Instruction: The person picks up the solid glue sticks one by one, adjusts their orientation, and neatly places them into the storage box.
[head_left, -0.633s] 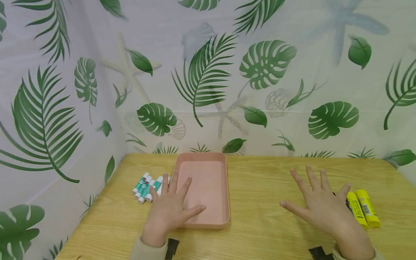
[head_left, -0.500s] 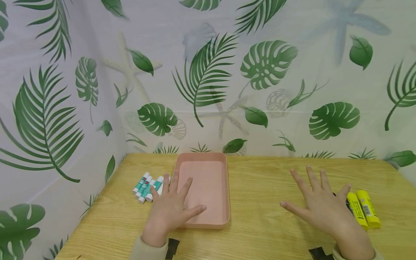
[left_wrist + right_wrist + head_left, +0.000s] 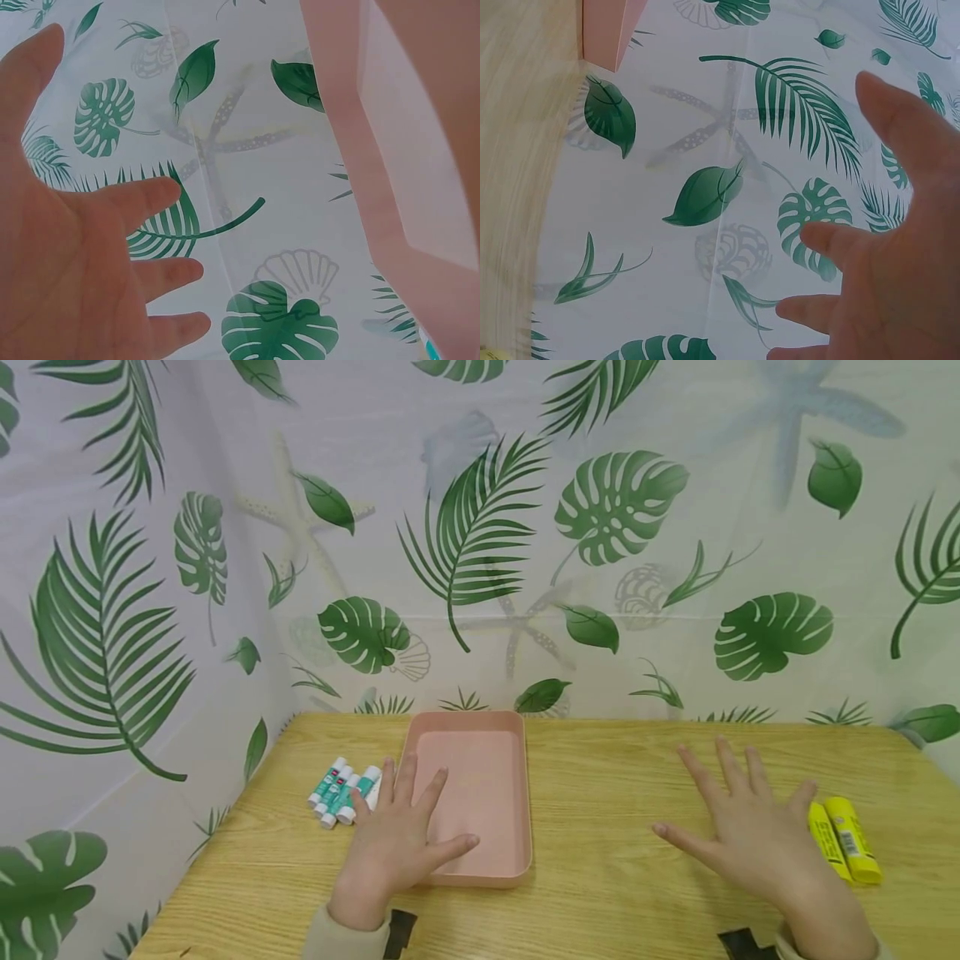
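From where I stand, the one container is a shallow pink tray [image 3: 480, 777] with rounded corners, set lengthwise on the wooden desk [image 3: 600, 810] a little left of the middle, its far end close to the cloth [image 3: 510, 410] behind. Its pale floor shows bare pink from the far end down to where the person's left hand [image 3: 395, 852] covers the near left part. The grip of that hand is spread, fingers fanned and pointing away, thumb out to the right across the tray; seen from the wrist, patterned cloth shows between the fingers and the tray's wall, so they are apart. Just left of the tray lies a bunch of small glue sticks [image 3: 343, 796], white and teal, side by side at a slant; the little finger overlaps them, so I cannot tell how many there are. Well over to the right, the right hand [image 3: 761, 847] also has its grip spread, holding nothing, thumb toward the tray. Just beyond its little finger two yellow glue sticks [image 3: 852, 841] lie next to each other on the desk, the left one partly hidden by the hand. Green leaves, starfish and shells are printed on the cloth.
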Tool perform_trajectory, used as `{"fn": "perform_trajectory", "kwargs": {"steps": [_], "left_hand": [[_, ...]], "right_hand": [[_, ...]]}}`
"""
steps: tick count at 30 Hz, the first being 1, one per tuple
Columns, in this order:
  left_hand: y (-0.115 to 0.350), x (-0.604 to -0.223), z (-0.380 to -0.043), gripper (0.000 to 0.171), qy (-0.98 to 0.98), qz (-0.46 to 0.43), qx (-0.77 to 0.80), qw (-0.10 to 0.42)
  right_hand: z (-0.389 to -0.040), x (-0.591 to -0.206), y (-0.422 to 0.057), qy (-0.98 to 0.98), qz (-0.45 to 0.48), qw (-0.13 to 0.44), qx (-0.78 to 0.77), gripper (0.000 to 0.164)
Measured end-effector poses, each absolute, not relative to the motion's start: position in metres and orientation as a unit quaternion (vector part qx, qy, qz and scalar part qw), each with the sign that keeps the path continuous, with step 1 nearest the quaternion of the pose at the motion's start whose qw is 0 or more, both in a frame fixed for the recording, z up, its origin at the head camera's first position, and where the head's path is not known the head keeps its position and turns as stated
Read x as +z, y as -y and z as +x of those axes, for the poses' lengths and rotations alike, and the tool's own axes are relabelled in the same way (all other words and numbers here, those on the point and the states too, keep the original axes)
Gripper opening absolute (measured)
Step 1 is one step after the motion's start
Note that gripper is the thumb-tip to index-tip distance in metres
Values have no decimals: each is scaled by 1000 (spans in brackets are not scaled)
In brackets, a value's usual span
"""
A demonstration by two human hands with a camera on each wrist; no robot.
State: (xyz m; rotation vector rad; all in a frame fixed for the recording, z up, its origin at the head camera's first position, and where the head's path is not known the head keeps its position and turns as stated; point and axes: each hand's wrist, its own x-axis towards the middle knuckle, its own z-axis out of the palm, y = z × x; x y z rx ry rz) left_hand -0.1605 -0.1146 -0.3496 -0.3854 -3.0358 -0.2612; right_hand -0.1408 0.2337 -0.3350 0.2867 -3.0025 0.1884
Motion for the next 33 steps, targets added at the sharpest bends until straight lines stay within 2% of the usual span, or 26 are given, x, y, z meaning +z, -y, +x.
{"fn": "perform_trajectory", "kwargs": {"steps": [7, 16, 28, 33], "left_hand": [[114, -348, -159, 84, 986, -137, -84, 43], [114, -349, -159, 85, 981, -154, -98, 62], [111, -349, -168, 73, 969, -195, -91, 118], [111, -353, -173, 65, 958, -222, -92, 157]], "right_hand": [[-139, -332, -236, 990, 96, 73, 76, 91], [-138, -329, -236, 980, 121, 130, 88, 86], [-146, -327, -229, 936, 190, 277, 106, 64], [-150, -330, -226, 905, 224, 339, 123, 58]]}}
